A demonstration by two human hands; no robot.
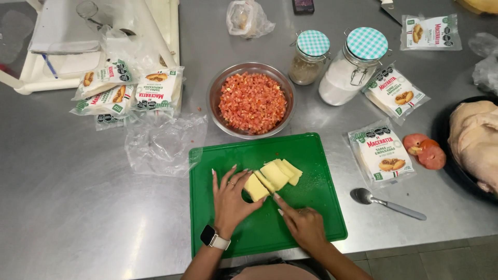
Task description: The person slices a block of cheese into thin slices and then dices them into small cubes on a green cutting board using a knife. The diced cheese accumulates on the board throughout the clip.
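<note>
Hands (270, 207) on cheese slices (274, 177), white packets (383, 153) right

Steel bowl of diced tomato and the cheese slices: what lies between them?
In the head view, only the bare far strip of the green cutting board separates the steel bowl from the cheese slices.

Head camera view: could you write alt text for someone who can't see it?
Two bare hands, left hand and right hand, handle pale yellow cheese slices on a green cutting board on a steel counter. Behind it sits a metal bowl of diced tomato, with two checked-lid jars, sealed packets and a spoon nearby.
</note>
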